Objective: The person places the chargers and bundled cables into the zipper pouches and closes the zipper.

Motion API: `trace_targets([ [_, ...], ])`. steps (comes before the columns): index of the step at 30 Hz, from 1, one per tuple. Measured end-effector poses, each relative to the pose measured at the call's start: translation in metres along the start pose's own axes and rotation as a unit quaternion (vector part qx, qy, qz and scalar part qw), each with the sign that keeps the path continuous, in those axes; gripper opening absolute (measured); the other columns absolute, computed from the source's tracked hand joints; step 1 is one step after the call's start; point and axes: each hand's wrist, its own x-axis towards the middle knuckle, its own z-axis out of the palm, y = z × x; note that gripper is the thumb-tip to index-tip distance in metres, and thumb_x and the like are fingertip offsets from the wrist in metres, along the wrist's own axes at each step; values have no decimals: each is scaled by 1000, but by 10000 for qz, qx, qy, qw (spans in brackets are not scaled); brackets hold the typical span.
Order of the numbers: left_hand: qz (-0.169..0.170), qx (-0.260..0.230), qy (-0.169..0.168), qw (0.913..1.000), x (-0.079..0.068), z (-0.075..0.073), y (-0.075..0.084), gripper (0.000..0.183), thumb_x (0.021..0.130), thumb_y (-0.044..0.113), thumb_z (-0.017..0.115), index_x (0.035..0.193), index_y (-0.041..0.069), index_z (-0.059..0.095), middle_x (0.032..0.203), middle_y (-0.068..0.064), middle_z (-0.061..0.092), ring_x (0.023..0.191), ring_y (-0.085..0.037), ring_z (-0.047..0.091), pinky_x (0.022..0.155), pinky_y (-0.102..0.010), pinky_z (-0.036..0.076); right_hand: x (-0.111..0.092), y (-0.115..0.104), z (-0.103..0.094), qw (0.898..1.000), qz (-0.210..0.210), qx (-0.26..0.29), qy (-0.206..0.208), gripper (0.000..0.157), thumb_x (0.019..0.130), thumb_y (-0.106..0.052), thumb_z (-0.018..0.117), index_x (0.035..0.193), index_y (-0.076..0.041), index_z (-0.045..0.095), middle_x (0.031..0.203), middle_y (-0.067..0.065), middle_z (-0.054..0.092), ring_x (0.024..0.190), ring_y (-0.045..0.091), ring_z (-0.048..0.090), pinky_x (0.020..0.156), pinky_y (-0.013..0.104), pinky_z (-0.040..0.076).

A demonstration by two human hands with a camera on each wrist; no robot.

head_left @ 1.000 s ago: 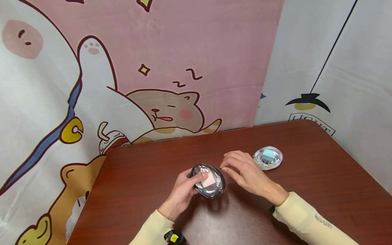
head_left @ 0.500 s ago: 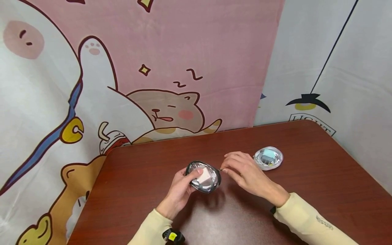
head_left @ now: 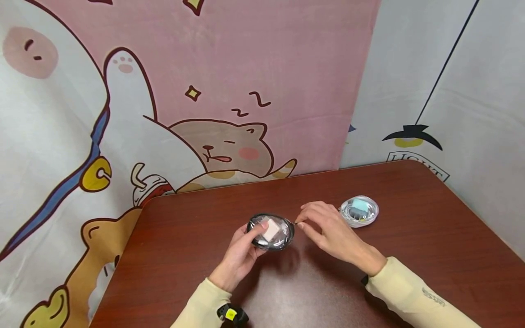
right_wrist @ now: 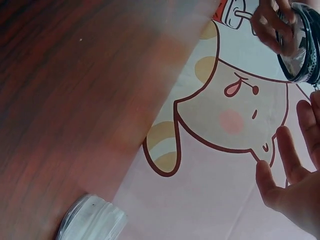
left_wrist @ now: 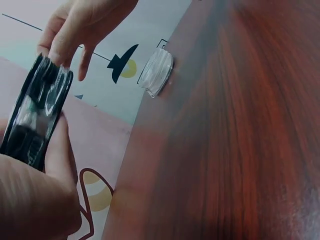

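Observation:
My left hand (head_left: pixel 237 258) grips a small oval clear pouch (head_left: pixel 283 238) with black trim, its thumb across the front face. A pale square piece (head_left: pixel 271 230) shows through the clear plastic. The pouch is raised above the table and seen edge-on in the left wrist view. At its right end my right hand (head_left: pixel 334 234) pinches the small zipper pull (head_left: pixel 295 223) between thumb and forefinger, with the other fingers loosely bent. Zipper teeth (right_wrist: pixel 314 70) run along the black edge in the right wrist view.
A second clear pouch (head_left: pixel 371 214) with white trim lies on the brown table (head_left: pixel 184 246) just beyond my right hand, holding a light-blue piece and a grey one. A cartoon-printed curtain (head_left: pixel 311 91) hangs behind the table's far edge.
My left hand has carried the black-trimmed pouch slightly left and up, and turned it flatter. The right hand has stayed nearly in place, with its fingertips at the zipper pull.

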Motion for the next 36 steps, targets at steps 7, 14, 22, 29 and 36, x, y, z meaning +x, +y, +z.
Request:
trace_targets([
  [7, -281, 549, -430, 9972, -2, -3, 0, 35, 89, 9, 69, 120, 5, 53, 106, -7, 64, 88, -18, 67, 74, -35, 59, 2, 0, 0, 9997, 142, 218, 31, 5, 100, -25, 68, 98, -22, 71, 106, -9, 70, 117, 22, 62, 94, 51, 46],
  [14, -440, 1111, -895, 9888, -3, -3, -1, 45, 90, 15, 72, 129, -2, 57, 109, -8, 65, 91, -16, 67, 79, -30, 57, 5, -2, -1, 9995, 196, 258, -15, 5, 101, -25, 68, 99, -22, 71, 107, -8, 70, 118, 22, 62, 96, 51, 46],
  [22, -121, 1101, -573, 9922, -2, -4, 0, 40, 90, 15, 77, 121, -7, 64, 101, -7, 71, 88, -15, 68, 78, -27, 57, 6, 1, -1, 9997, -20, 244, 23, 8, 103, -26, 65, 100, -21, 72, 108, -7, 70, 117, 23, 62, 96, 51, 46],
  [29, 83, 882, -182, 9959, -1, -9, 2, 23, 90, 12, 78, 109, 2, 69, 95, -4, 72, 87, -14, 67, 78, -26, 56, 6, 2, -2, 9997, -204, 106, -35, 13, 92, -11, 76, 101, -19, 70, 109, -6, 70, 116, 23, 61, 94, 52, 46],
  [36, 99, 456, -88, 9989, 1, -8, 0, 15, 92, 8, 73, 106, 4, 70, 93, -4, 73, 86, -15, 69, 78, -27, 57, 6, 1, -2, 9997, -238, 72, -21, 14, 92, -11, 76, 101, -20, 71, 107, -8, 70, 117, 24, 61, 96, 52, 46],
])
